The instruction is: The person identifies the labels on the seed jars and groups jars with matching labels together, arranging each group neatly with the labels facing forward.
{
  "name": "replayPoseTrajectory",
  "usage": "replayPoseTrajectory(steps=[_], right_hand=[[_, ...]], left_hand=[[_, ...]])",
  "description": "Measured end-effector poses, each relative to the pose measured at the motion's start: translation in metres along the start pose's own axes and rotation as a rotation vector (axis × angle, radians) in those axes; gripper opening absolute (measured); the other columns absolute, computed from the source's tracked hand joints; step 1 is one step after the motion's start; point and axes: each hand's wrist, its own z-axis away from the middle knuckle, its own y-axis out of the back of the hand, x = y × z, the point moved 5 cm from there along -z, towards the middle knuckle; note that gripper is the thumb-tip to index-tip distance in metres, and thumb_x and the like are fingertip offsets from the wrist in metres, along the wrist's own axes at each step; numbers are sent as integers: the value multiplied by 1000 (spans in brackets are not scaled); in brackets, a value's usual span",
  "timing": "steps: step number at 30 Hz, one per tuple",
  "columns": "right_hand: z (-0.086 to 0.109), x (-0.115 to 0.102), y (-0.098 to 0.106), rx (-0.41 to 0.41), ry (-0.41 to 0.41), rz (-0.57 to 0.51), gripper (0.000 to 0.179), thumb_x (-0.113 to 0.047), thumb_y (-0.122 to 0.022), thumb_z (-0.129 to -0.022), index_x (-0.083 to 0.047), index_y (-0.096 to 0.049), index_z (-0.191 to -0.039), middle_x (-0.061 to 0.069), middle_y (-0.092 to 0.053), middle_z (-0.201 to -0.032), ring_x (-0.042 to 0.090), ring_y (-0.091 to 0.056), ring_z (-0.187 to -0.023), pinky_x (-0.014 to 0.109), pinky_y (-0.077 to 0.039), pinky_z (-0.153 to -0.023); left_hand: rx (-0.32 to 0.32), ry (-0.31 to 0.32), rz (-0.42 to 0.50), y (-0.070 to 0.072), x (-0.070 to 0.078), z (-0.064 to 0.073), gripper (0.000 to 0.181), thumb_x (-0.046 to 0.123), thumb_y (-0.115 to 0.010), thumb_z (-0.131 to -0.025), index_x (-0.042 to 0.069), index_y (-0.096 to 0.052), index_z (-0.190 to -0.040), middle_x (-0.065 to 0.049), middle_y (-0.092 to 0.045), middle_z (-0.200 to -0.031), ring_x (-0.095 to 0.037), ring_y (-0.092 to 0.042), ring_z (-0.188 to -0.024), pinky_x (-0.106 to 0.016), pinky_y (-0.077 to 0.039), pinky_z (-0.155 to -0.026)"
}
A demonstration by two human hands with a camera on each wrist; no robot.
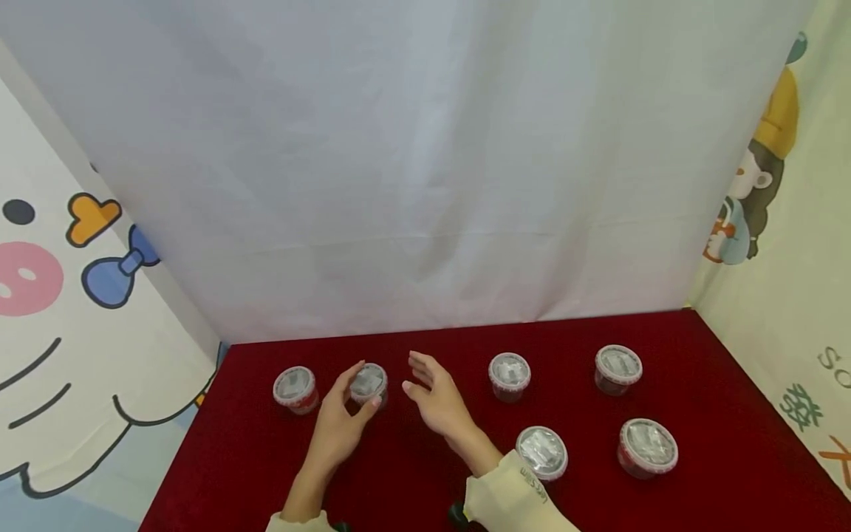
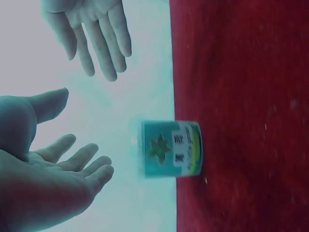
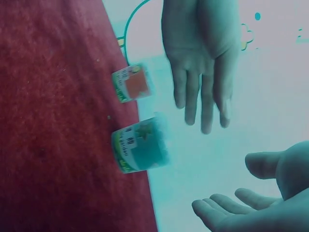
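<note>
In the head view my left hand [image 1: 337,427] is held in front of a small round tub [image 1: 369,380] with a clear lid, thumb and fingers spread. My right hand [image 1: 440,403] hovers to the right of that tub, fingers extended and palm turned toward the left hand. The left wrist view shows a tub with a teal, leaf-printed label [image 2: 164,149] standing on red cloth, apart from both hands. In the right wrist view a teal-labelled tub [image 3: 140,146] and a smaller-looking one with an orange-red label [image 3: 133,83] appear. Neither hand holds anything.
Another lidded tub [image 1: 295,389] stands at the far left. To the right are a back tub [image 1: 510,375], a tub by my right sleeve [image 1: 542,452], and two more, one behind [image 1: 617,368] and one in front [image 1: 648,447]. Red cloth [image 1: 425,491] covers the table; a pale curtain [image 1: 399,185] hangs behind.
</note>
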Motion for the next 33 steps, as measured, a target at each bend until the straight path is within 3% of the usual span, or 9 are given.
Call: replayPoseTrajectory(steps=[3, 10, 17, 33], right_hand=[[7, -4, 7, 5, -4, 1, 52, -6, -57, -108, -1, -43, -158, 25, -47, -159, 46, -43, -147, 62, -42, -116], [21, -17, 27, 28, 6, -7, 52, -6, -56, -107, -2, -44, -158, 23, -48, -159, 44, -43, -148, 62, -41, -116], [33, -25, 46, 77, 7, -23, 51, -3, -59, -106, -3, -47, -156, 22, -51, -157, 44, -45, -148, 61, -42, -117], [59, -34, 79, 94, 11, 12, 55, -2, -60, -107, -3, -43, -159, 19, -47, -161, 41, -40, -151, 56, -37, -122]], left_hand=[[-16, -8, 3, -6, 7, 4, 62, 2, -71, -100, -1, -45, -156, -30, -48, -155, -47, -49, -141, -66, -41, -113], [-87, -32, 29, -24, 19, 10, 60, 6, -71, -101, 0, -46, -156, -28, -43, -161, -48, -39, -149, -67, -35, -118], [-177, -42, 129, -45, 25, 14, 61, 8, -72, -101, -3, -45, -156, -28, -42, -161, -49, -39, -149, -64, -37, -118], [-362, -44, 176, -82, 34, 22, 62, 8, -70, -103, -4, -41, -157, -28, -43, -160, -51, -40, -148, -64, -37, -118]])
